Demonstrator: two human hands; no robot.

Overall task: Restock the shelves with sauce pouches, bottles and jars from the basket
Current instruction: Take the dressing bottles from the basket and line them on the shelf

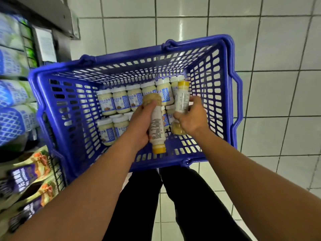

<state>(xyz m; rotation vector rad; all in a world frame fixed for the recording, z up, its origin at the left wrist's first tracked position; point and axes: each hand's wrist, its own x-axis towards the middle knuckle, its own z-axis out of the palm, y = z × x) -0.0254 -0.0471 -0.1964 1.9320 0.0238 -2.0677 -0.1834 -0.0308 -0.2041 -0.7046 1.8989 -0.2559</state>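
A blue plastic basket (52,105) stands on the tiled floor below me. Several white-capped jars (121,101) of pale sauce with blue labels lie in rows on its bottom. My left hand (139,126) grips a pale sauce bottle (157,126) with its yellow cap pointing toward me. My right hand (192,117) grips a second bottle (181,100) with its yellow cap pointing away. Both hands are over the right half of the basket, just above the jars.
Shelves on the left hold blue-and-white sauce pouches (12,94) higher up and purple-and-orange pouches (29,176) lower down. A wire shelf edge (57,171) touches the basket's left side. White floor tiles (278,84) spread to the right. My dark trouser legs (182,197) stand behind the basket.
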